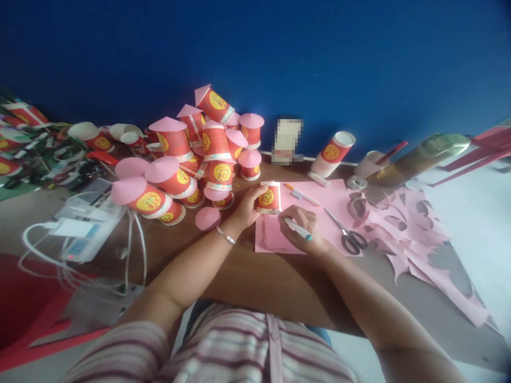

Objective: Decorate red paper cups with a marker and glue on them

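My left hand is wrapped round a red paper cup with a yellow emblem and white bands at its ends. In my right hand is a white marker pen with a teal end, its other end pointing toward the cup. Whether the tip touches the cup I cannot tell. Beneath both lies pink paper. On it, an orange-and-white marker sits behind my right hand, and black-handled scissors lie to the right. A pink paper disc is left of the cup.
Several red cups with pink cone tops are piled at the left. A white power strip with cables sits nearer. Pink paper offcuts spread at the right, below stacked cups and a bottle. A blue wall stands behind.
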Tool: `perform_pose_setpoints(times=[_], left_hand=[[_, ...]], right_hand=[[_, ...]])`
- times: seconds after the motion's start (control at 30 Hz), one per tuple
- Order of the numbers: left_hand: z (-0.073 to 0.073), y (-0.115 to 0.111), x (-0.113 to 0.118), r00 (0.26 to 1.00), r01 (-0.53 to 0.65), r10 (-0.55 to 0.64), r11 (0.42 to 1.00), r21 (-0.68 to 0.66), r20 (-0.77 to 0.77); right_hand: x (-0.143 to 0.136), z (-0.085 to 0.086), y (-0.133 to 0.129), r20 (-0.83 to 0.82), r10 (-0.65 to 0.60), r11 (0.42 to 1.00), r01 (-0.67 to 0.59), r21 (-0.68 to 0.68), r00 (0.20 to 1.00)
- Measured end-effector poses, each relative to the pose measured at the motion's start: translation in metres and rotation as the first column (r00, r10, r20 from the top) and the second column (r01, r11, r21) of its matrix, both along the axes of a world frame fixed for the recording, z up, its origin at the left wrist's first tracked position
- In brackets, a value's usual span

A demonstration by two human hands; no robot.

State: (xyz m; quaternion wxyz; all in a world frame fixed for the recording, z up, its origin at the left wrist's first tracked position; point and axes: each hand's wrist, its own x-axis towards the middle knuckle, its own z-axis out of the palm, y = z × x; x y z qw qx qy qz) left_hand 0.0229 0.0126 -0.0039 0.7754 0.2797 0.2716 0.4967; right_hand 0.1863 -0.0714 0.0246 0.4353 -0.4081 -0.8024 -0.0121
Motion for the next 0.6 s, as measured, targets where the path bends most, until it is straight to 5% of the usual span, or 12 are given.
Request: perform_pose_setpoints(times=[0.6], left_hand=[[0.0012,-0.0002,0.0001,1.0,-0.003,0.003,1.0,0.002,-0.008]], right_hand=[[0.0001,0.0027,-0.0004,0.008,-0.008,1.0,0.008,0.017,1.0]])
